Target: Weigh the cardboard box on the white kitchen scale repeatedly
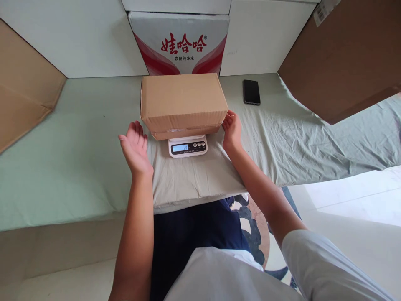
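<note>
Head cam: scale (pixel 188 146) reads 54 w/ box (pixel 184 100); both hands' fingers spread, empty; carton (pixel 179 42) "娃哈哈".

Low bed or bench covered by a pale green, wrinkled fabric sheet (pixel 78 167). Lying directly on it: a small white digital kitchen scale (pixel 188 146) near the front edge, and a flat black smartphone (pixel 251 92), face up, well apart to the right rear.

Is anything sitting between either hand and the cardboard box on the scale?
Nothing visible does. The left hand is open, apart from the cardboard box with bare cloth between; the right hand is already at its right end. The phone lies behind.
</note>
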Demonstrator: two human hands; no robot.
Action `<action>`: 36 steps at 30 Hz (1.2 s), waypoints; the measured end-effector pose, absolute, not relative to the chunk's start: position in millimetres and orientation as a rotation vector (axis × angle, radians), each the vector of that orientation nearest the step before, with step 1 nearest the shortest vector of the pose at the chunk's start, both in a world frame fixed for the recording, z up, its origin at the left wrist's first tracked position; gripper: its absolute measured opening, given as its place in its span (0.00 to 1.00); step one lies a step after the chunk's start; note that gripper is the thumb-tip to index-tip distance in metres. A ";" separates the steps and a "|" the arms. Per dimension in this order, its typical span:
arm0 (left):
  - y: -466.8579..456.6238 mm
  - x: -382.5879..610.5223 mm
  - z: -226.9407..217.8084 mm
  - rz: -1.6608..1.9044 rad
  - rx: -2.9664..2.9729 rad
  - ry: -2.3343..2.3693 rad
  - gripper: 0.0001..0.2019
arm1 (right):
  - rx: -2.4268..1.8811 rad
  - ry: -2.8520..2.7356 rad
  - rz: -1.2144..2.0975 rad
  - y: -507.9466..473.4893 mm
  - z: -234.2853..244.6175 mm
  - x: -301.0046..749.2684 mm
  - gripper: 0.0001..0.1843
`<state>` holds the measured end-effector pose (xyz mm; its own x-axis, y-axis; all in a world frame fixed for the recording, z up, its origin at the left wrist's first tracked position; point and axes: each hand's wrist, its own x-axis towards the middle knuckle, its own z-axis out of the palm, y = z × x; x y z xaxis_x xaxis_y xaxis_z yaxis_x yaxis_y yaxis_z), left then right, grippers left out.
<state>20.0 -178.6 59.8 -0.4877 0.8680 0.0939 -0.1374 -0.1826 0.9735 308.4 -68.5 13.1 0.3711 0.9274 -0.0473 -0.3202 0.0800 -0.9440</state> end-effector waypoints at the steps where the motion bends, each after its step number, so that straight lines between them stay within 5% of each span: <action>1: -178.7 19.8 59.4 1.763 0.901 1.341 0.61 | -1.106 -0.721 1.054 -67.7 11.2 309.1 0.23; 28: -178.7 18.0 52.4 1.805 0.891 1.286 0.59 | -1.080 -0.681 1.101 -81.5 30.5 301.1 0.17; 36: -179.6 19.1 53.3 1.788 0.987 1.214 0.57 | -1.027 -0.847 1.014 -87.9 31.3 299.4 0.23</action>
<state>19.1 -179.6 53.3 -0.4240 0.8868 0.1840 -0.1566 -0.2719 0.9495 299.4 -87.9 31.3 0.3129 0.9452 0.0929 -0.2605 0.1795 -0.9486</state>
